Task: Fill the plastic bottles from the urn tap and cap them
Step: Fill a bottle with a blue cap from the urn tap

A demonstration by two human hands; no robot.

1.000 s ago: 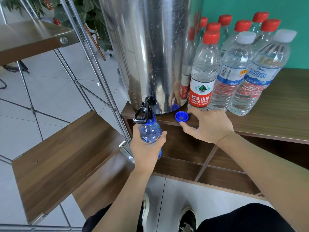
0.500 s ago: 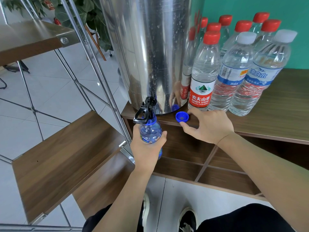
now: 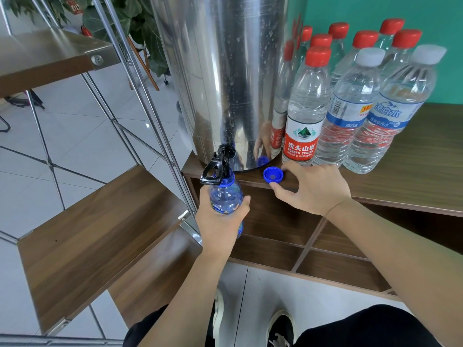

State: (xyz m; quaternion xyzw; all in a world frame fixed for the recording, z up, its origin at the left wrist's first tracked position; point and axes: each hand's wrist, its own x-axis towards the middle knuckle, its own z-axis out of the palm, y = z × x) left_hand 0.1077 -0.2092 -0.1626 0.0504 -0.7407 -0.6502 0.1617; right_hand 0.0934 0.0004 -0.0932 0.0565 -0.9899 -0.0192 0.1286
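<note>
A tall steel urn (image 3: 225, 78) stands on the wooden cabinet top (image 3: 413, 176), its black tap (image 3: 220, 164) hanging over the front edge. My left hand (image 3: 220, 221) grips a blue plastic bottle (image 3: 225, 196) upright, with its uncapped neck right under the tap. A blue cap (image 3: 273, 175) lies upside down on the cabinet edge. My right hand (image 3: 310, 189) rests on that edge just right of the cap, fingers loosely spread around it, holding nothing.
Several capped clear bottles, red-capped (image 3: 305, 108) and white-capped (image 3: 390, 113), stand close together right of the urn. A wire-framed rack with wooden shelves (image 3: 95, 234) is at the left. Open cabinet compartments (image 3: 333, 256) lie below my hands.
</note>
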